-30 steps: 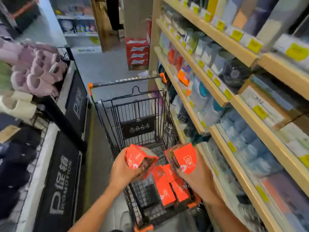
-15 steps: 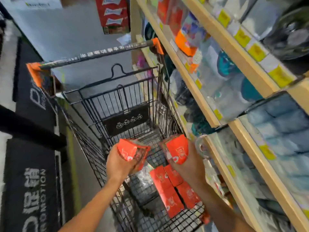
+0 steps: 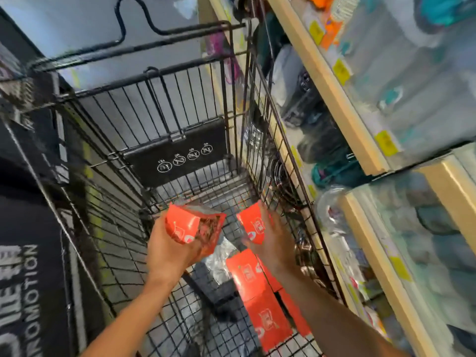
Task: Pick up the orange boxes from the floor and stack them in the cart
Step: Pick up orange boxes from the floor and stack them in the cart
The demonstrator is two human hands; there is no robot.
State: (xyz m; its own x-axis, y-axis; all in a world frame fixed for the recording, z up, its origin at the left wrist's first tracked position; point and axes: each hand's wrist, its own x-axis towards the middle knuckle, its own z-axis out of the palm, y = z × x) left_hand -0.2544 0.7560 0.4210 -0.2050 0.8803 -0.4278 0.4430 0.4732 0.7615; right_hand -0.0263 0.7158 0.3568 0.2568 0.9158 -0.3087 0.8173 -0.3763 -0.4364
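Observation:
I look down into a black wire cart [image 3: 110,228]. My left hand [image 3: 167,253] grips an orange box [image 3: 190,225] with a clear window, held tilted inside the basket near its middle. My right hand [image 3: 275,243] grips a second orange box [image 3: 253,224] close to the cart's right wall. Below my right forearm, several orange boxes [image 3: 257,300] lie flat in rows on the cart floor, partly hidden by that arm.
Wooden shelves [image 3: 345,109] packed with wrapped goods run close along the cart's right side. A black promotion sign [image 3: 31,292] stands at the left. The cart's black child-seat flap [image 3: 177,153] closes the far end. A silvery packet [image 3: 219,261] lies on the cart floor.
Both hands have gone lower and deeper into the basket with their boxes. My view has tipped down and closer to the cart; the handle has left the frame.

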